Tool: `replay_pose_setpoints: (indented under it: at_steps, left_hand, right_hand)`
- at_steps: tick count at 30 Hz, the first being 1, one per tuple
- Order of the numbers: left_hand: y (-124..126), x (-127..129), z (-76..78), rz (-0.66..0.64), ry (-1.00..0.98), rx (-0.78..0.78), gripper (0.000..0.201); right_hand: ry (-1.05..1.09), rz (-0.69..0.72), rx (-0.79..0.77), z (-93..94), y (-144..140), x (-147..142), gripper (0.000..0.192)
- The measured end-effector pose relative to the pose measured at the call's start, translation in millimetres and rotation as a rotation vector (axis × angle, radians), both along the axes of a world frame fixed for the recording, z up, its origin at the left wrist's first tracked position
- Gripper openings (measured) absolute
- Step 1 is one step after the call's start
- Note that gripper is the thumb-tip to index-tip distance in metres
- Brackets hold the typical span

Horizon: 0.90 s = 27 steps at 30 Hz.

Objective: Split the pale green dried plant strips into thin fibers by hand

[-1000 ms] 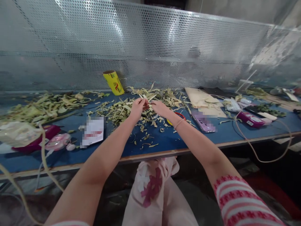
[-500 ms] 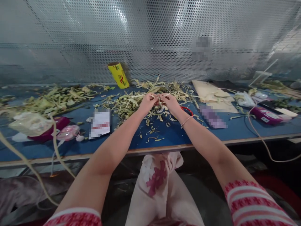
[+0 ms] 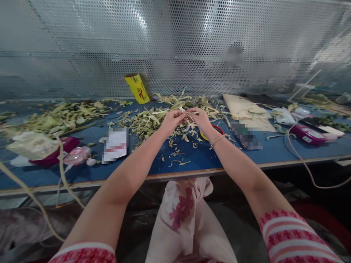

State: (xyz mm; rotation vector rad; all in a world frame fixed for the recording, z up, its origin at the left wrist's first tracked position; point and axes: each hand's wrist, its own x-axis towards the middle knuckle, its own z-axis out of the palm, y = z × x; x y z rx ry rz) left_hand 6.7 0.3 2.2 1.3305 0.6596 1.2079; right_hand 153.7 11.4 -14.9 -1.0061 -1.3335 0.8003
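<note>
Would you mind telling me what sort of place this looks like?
Probably a workshop bench for hand-stripping plant material. Both hands, left hand and right hand, pinch a pale strip above a blue worktable strewn with dried leaf strips, backed by a perforated metal screen.

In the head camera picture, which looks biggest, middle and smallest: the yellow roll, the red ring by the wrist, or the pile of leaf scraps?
1. pile of leaf scraps, by far the widest
2. yellow roll
3. red ring, partly hidden behind the right wrist, so unsure against the roll
</note>
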Motion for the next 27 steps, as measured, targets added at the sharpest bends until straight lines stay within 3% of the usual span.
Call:
replay_pose_setpoints:
  at_steps: [8, 15, 20, 27]
  left_hand:
    - [4.8, -3.2, -4.8, 0.007, 0.008, 0.018, 0.022]
    - [-2.1, -2.6, 1.2, 0.072, 0.021, -0.044, 0.02]
    - [-0.4, -4.0, -1.4, 0.077, 0.061, 0.022, 0.025]
    - [4.6, -3.7, -5.3, 0.195, 0.145, 0.092, 0.01]
  right_hand:
    - [-0.172, -0.048, 0.061, 12.3, -13.8, -0.6, 0.009]
    - [-0.106, 0.062, 0.027, 14.4, -13.2, -3.1, 0.007]
    - [-0.095, 0.082, 0.03, 14.1, -12.7, -4.5, 0.006]
    - [-0.187, 0.084, 0.043, 10.8, -17.0, -4.1, 0.009]
